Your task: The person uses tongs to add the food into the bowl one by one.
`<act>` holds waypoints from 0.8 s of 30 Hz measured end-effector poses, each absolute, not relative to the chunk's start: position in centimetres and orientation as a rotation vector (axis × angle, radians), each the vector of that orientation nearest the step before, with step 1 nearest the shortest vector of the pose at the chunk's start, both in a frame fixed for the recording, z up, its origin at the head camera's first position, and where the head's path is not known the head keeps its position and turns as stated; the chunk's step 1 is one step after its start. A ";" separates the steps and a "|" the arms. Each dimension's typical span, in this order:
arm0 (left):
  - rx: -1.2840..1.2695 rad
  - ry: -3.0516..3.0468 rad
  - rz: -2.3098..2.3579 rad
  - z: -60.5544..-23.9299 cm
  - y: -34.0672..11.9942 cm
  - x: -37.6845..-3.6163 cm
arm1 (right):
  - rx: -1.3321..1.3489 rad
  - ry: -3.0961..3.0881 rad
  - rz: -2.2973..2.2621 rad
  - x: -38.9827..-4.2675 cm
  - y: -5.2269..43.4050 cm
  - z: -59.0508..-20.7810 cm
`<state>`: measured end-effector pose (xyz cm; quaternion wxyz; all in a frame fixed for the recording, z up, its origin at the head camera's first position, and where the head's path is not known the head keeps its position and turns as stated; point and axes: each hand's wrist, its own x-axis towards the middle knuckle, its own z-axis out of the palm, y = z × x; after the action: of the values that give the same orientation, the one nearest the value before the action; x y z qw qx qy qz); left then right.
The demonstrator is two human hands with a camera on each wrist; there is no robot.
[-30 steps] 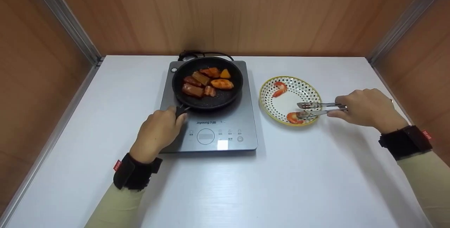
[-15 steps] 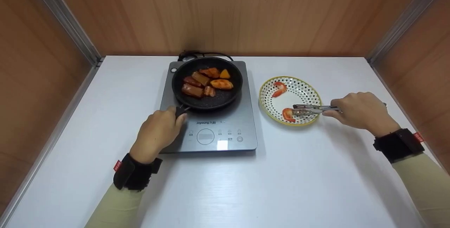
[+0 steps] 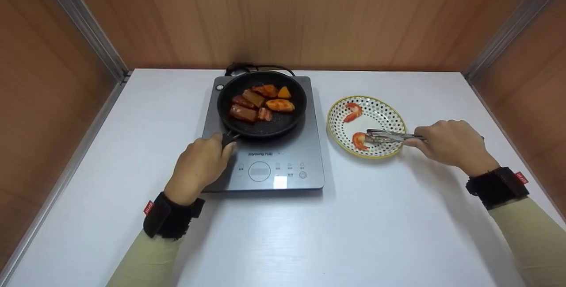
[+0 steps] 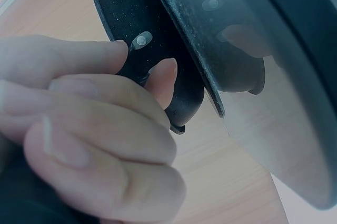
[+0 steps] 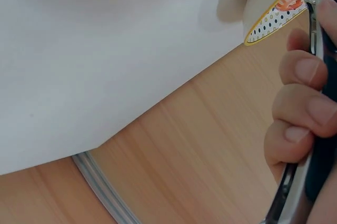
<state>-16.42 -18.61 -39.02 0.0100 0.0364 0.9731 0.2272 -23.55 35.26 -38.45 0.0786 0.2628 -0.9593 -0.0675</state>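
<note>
Left hand point(image 3: 197, 168) is wrapped round the pan handle point(image 3: 228, 138), pan point(image 3: 261, 103) on the cooktop point(image 3: 283, 163). Right hand point(image 3: 449, 142) squeezes the tongs point(image 3: 389, 135) against the near shrimp point(image 3: 359, 140) in the dotted plate point(image 3: 395, 119). A weak pinch on something that slick could drop it. Count: two shrimp, six-ish pieces in the pan

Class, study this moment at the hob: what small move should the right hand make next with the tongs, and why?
Probably lift the near shrimp clear of the dotted plate. The right hand grips the tongs, whose tips appear closed at that shrimp, though the grip is hard to confirm. The left hand already holds the pan handle, steadying the pan.
</note>
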 end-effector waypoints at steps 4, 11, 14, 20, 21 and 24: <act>0.114 3.031 0.711 -39.0 -18.5 -16.5 | 0.753 -2.824 -0.167 -23.5 34.9 -37.8; 0.111 3.026 0.715 -39.0 -18.6 -16.5 | 0.713 -2.765 -0.087 -23.5 31.2 -35.4; 0.105 3.024 0.720 -39.0 -18.7 -16.4 | 0.722 -2.755 -0.058 -23.6 28.3 -34.2; 0.104 3.022 0.728 -38.9 -18.8 -16.4 | 0.741 -2.782 -0.014 -23.9 22.2 -32.6; 0.110 3.025 0.725 -38.9 -18.8 -16.4 | 0.752 -2.789 -0.006 -24.0 21.2 -32.4; 0.127 3.037 0.717 -38.9 -18.7 -16.4 | 0.788 -2.823 -0.003 -24.1 18.6 -31.9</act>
<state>-16.36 -18.71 -38.88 0.0094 0.0406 0.9724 0.2297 -24.08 18.62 -31.89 0.1050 0.2672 -0.9579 -0.0009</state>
